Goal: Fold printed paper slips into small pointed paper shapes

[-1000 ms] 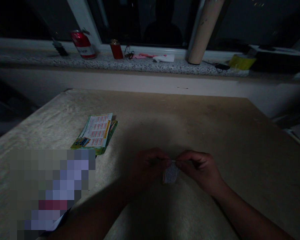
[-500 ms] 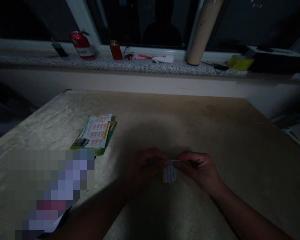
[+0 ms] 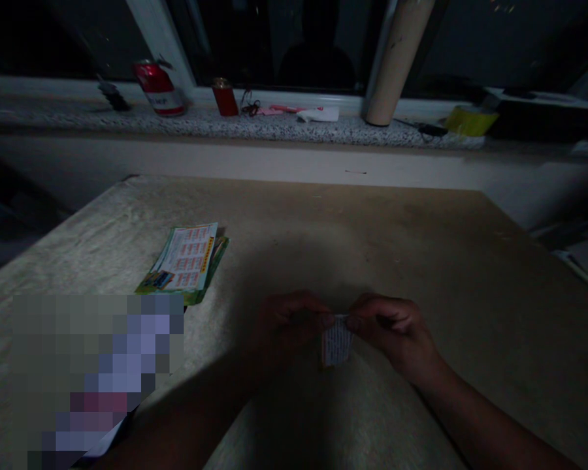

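Observation:
In dim light, both my hands meet over the near middle of a beige table (image 3: 421, 235). My left hand (image 3: 284, 329) and my right hand (image 3: 396, 336) each pinch the top edge of a small printed paper slip (image 3: 336, 344), which hangs down between them just above the tabletop. The fingers of both hands are curled and pressed together on that edge. A stack of green printed leaflets (image 3: 186, 261) lies flat on the table to the left of my hands, untouched.
A speckled window ledge (image 3: 274, 127) runs behind the table, carrying a tilted red can (image 3: 159, 88), a small red container (image 3: 224, 98), a cardboard tube (image 3: 394, 62), a yellow object (image 3: 470, 121) and small clutter. A blurred patch covers the near left.
My hands stay almost in place; the paper slip has shifted slightly and the fingertips have drawn a little closer on its top edge.

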`<state>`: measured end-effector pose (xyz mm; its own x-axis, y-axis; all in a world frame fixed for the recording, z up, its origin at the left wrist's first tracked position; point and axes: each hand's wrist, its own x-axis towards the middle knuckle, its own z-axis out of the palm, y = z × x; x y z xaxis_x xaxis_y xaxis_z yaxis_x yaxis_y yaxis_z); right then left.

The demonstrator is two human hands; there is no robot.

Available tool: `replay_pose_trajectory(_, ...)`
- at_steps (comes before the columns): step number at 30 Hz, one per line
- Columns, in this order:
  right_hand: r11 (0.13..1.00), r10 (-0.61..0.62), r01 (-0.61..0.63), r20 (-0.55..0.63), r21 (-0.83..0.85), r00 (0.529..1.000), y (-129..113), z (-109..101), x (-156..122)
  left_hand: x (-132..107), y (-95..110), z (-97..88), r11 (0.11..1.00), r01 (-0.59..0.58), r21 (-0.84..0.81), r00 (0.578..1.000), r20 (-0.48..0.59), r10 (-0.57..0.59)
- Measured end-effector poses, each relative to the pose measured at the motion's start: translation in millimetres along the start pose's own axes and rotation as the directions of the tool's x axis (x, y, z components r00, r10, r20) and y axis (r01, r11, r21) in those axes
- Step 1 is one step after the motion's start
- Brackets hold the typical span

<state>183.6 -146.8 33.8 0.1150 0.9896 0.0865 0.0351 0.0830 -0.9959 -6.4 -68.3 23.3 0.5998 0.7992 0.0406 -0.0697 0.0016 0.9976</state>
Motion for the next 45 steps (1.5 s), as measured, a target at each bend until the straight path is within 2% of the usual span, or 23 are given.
replay_pose_trajectory(4,0.995,0.087,-0.088,0.036,0.038,0.996,2.8,-0.8,2.0,1.6,-0.4,0.8,0.998,0.067,-0.009,0.995,-0.070,-0.067)
replay_pose_trajectory(8,0.999,0.050,-0.050,0.046,0.003,0.998,7.7,-0.8,3.0,2.2,-1.4,0.0,0.995,0.093,-0.023,0.986,-0.135,-0.096)
replay_pose_trajectory(11,1.000,0.019,-0.019,0.010,-0.021,1.000,10.0,0.0,2.3,1.4,-1.6,-0.4,0.996,0.089,-0.016,0.987,-0.136,-0.090)
replay_pose_trajectory(26,0.997,0.057,-0.059,-0.050,-0.041,0.997,6.9,2.0,1.5,1.8,-3.3,4.9,0.990,0.120,-0.071,0.980,-0.151,-0.130)
replay_pose_trajectory(33,0.996,0.076,-0.074,0.033,-0.042,0.997,5.4,5.1,2.1,3.1,-2.7,3.4,0.991,0.121,-0.064,0.974,-0.182,-0.131)
replay_pose_trajectory(37,0.997,0.057,-0.055,0.026,-0.049,0.998,1.4,5.8,2.5,4.3,-1.7,5.8,0.985,0.135,-0.103,0.968,-0.197,-0.153)
replay_pose_trajectory(42,0.995,0.094,-0.093,0.038,-0.029,0.995,4.6,6.1,3.0,4.7,-4.1,5.3,0.981,0.165,-0.105,0.961,-0.205,-0.184)
replay_pose_trajectory(45,0.994,0.090,-0.085,0.059,-0.073,0.994,6.3,6.4,2.2,5.0,-5.2,3.5,0.979,0.174,-0.108,0.953,-0.231,-0.195)
